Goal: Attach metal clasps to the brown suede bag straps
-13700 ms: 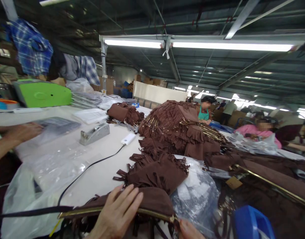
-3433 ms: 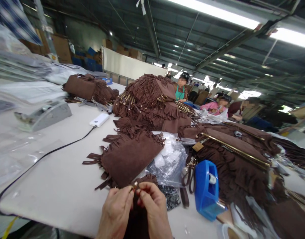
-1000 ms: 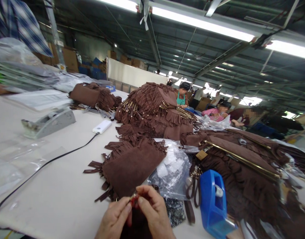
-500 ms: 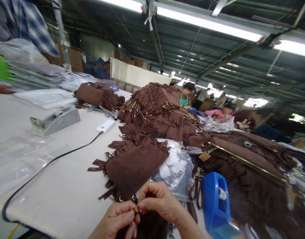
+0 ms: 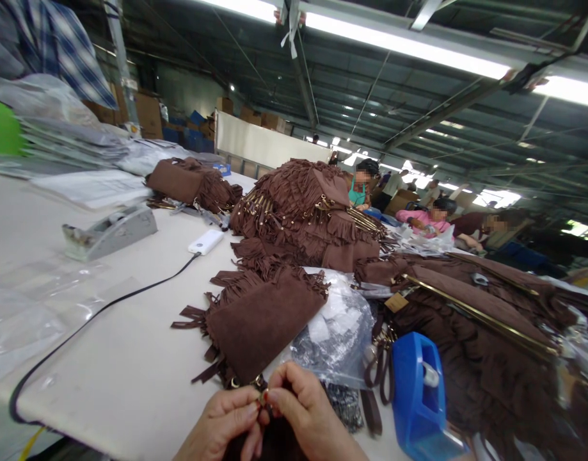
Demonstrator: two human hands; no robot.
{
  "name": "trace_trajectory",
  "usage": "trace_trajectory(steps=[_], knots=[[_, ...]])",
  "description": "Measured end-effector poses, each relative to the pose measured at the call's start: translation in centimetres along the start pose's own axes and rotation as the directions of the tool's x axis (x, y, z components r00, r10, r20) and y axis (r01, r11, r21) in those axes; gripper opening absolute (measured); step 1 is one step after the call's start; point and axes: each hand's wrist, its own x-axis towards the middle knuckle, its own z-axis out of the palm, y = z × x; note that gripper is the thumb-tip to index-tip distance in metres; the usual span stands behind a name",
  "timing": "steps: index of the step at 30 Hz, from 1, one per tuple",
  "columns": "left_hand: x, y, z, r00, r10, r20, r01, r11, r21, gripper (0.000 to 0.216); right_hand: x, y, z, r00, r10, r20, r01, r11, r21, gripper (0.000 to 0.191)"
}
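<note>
My left hand and my right hand meet at the bottom centre, fingertips pinched together. Between them is a small gold-coloured metal fitting, mostly hidden by the fingers. Dark brown material hangs below the hands, partly covered by them. Just beyond lies a brown fringed suede bag, flat side up, with gold rings at its near edge. To its right, a clear plastic bag has white pieces inside. Beside my right hand lies a bundle of thin black pieces.
A blue tape dispenser stands at right, a grey one at left. Near it lies a white power bank with a black cable. Fringed brown bags are piled behind; more brown pieces lie right. Co-workers sit in the background.
My right hand has tilted and dropped a little, uncovering the black bundle beside it. The pinch on the small fitting continues, and the view has shifted slightly.
</note>
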Motion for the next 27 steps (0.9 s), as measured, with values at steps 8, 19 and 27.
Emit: trace_trajectory(steps=[8,19,27], knots=[[0.2,-0.1,0.2,1.0,0.029,0.008,-0.029,1.0,-0.001,0.038,-0.5,1.0,0.6,0.998,-0.037,-0.058,0.043,0.994,0.101,0.026],[-0.3,0.3,0.1,0.995,0.0,0.096,0.005,0.999,-0.051,0.033,-0.1,-0.2,-1.0,0.997,0.005,0.082,-0.021,0.98,0.197,0.023],[-0.5,-0.1,-0.2,0.98,-0.051,0.192,0.073,0.991,-0.111,0.031,-0.4,-1.6,-1.7,0.979,0.014,0.204,-0.024,0.999,0.044,0.015]])
